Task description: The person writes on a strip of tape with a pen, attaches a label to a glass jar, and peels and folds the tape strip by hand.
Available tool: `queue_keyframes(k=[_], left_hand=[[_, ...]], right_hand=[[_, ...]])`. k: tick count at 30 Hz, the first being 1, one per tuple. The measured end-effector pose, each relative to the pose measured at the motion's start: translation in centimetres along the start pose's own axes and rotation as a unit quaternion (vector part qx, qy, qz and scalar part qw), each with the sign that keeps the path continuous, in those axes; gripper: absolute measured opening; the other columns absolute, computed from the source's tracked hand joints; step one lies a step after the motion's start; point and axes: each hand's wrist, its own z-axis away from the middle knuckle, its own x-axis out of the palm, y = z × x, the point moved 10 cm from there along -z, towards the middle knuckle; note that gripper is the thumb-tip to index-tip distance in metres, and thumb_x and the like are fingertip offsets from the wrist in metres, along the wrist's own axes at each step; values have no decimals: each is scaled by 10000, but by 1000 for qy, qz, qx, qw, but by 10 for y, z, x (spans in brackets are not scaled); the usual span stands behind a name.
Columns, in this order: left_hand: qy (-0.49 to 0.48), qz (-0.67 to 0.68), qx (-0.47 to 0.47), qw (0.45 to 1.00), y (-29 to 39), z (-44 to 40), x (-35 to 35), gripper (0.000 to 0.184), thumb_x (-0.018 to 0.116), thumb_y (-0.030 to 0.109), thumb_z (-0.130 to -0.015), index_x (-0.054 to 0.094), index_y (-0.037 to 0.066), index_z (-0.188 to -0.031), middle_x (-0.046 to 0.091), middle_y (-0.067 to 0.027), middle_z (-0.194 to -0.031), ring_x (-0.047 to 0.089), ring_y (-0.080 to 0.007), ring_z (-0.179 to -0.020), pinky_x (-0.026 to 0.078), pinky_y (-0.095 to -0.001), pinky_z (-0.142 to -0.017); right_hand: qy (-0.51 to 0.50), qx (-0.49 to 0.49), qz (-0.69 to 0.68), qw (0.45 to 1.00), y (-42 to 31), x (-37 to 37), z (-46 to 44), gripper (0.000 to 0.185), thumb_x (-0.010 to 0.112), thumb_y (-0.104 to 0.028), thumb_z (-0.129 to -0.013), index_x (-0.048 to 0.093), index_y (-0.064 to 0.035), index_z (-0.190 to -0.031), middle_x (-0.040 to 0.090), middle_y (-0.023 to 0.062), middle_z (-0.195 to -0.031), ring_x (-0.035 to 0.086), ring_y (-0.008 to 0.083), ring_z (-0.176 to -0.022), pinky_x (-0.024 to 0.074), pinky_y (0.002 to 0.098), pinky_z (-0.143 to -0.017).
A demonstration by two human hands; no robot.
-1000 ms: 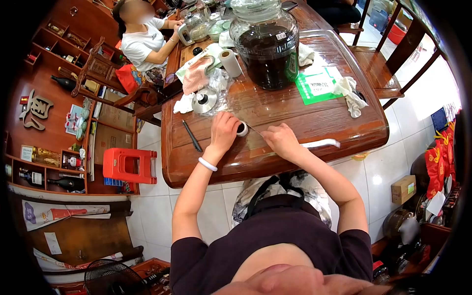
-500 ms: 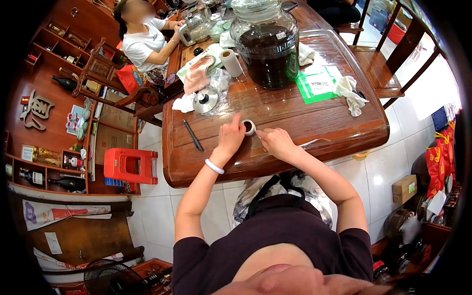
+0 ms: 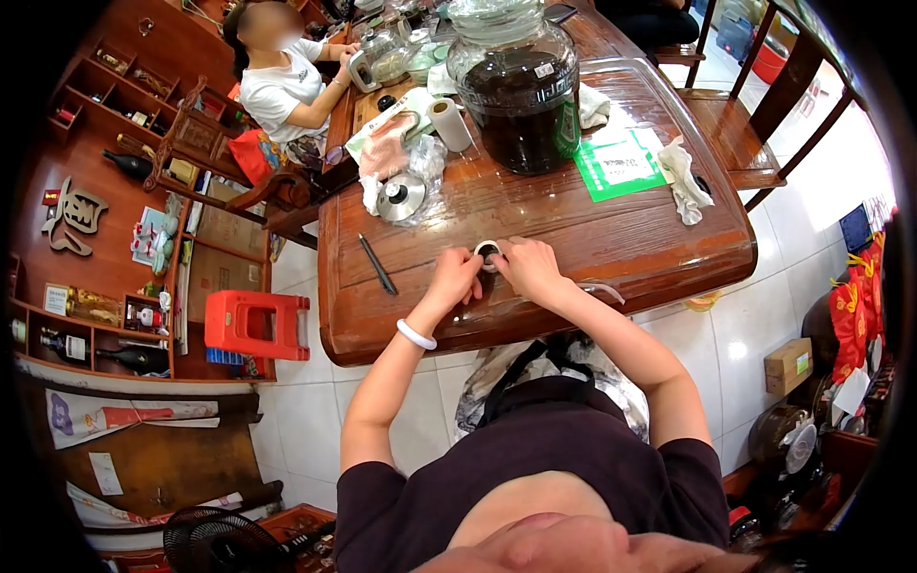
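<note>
A small pale ring that looks like a roll of tape (image 3: 487,246) is at the table's near side, its centre dark. My left hand (image 3: 453,277), with a white bangle at the wrist, pinches the ring's left side. The fingers of my right hand (image 3: 528,265) close on its right side, and the fingertips partly cover it. A thin pale strip (image 3: 604,290) lies beside my right wrist; whether it joins the ring cannot be seen. To the left lies a black pen (image 3: 377,265).
A large glass jar of dark liquid (image 3: 521,105) stands farther back, near a paper roll (image 3: 449,125), a metal lid (image 3: 400,198), a green-bordered card (image 3: 621,164) and crumpled tissue (image 3: 684,181). Another person (image 3: 291,91) sits at the far left. A red stool (image 3: 256,325) stands left.
My right hand has moved left and up onto the ring, and its fingers now cover part of it. My left index finger has folded down from pointing outward. The pale strip has shifted slightly.
</note>
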Motion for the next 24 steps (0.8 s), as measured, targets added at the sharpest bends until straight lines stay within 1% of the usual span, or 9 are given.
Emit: queue_keyframes(k=[3, 5, 6, 8, 12, 14, 18, 22, 24], left_hand=[[3, -134, 20, 991, 4, -2, -8, 234, 589, 171, -798, 584, -55, -738, 592, -120, -518, 532, -173, -379, 407, -284, -366], [130, -219, 267, 929, 41, 4, -22, 211, 585, 148, -813, 610, -57, -773, 621, -111, -642, 566, -182, -434, 427, -291, -384], [132, -219, 267, 929, 46, 5, -22, 211, 585, 148, -813, 610, -57, -773, 621, -111, -642, 566, -182, -434, 427, -291, -384], [0, -137, 160, 977, 33, -4, -3, 165, 575, 96, -823, 606, -64, -852, 609, -104, -761, 596, -186, -497, 451, -293, -411], [6, -91, 150, 985, 22, -2, 3, 132, 555, 47, -834, 582, -82, -842, 572, -113, -798, 602, -180, -515, 479, -277, -436], [130, 35, 181, 974, 18, 8, -13, 109, 540, 29, -845, 568, -75, -859, 581, -109, -785, 608, -172, -536, 498, -262, -449], [92, 292, 193, 932, 19, 17, 2, 182, 541, 25, -854, 521, -54, -1017, 589, -97, -891, 614, -153, -616, 521, -255, -508], [-3, 221, 167, 961, 41, 27, -4, 218, 551, 83, -876, 516, -31, -1058, 577, -81, -913, 601, -136, -622, 509, -241, -511], [-84, 213, 79, 970, 34, 27, 6, 198, 520, 139, -914, 530, -13, -1041, 588, -66, -781, 594, -136, -623, 490, -238, -519]], right_hand=[[-38, -5, -1, 999, 5, 15, -8, 175, 566, -201, -820, 619, -34, -815, 608, 150, -772, 589, 364, -725, 466, 456, -625], [-35, -46, -10, 998, -3, 19, -10, 164, 566, -191, -810, 633, -43, -788, 605, 140, -771, 587, 358, -736, 464, 452, -639], [-36, -49, -11, 998, -3, 21, -11, 164, 566, -191, -810, 633, -43, -788, 605, 140, -771, 587, 358, -736, 464, 452, -639], [-47, -39, 5, 998, 2, 25, -11, 171, 573, -203, -810, 639, -47, -790, 605, 140, -770, 589, 357, -732, 465, 450, -632], [-27, -23, -22, 999, -3, 2, -2, 175, 588, -214, -805, 639, -46, -805, 613, 140, -788, 592, 354, -727, 467, 444, -625], [-39, -7, -53, 998, -8, -6, 2, 180, 609, -190, -796, 656, -52, -902, 632, 152, -847, 606, 349, -750, 485, 415, -637], [1, -18, -168, 986, -7, -16, 3, 246, 614, -112, -788, 645, -55, -1026, 643, 161, -909, 623, 331, -785, 501, 377, -667], [11, -84, -204, 975, -10, -30, -4, 328, 606, -11, -761, 623, -38, -1087, 647, 159, -952, 638, 300, -813, 514, 338, -702], [-7, -156, -192, 969, -22, -33, -2, 342, 607, -3, -748, 624, -39, -1087, 643, 160, -974, 635, 294, -826, 513, 328, -715]])
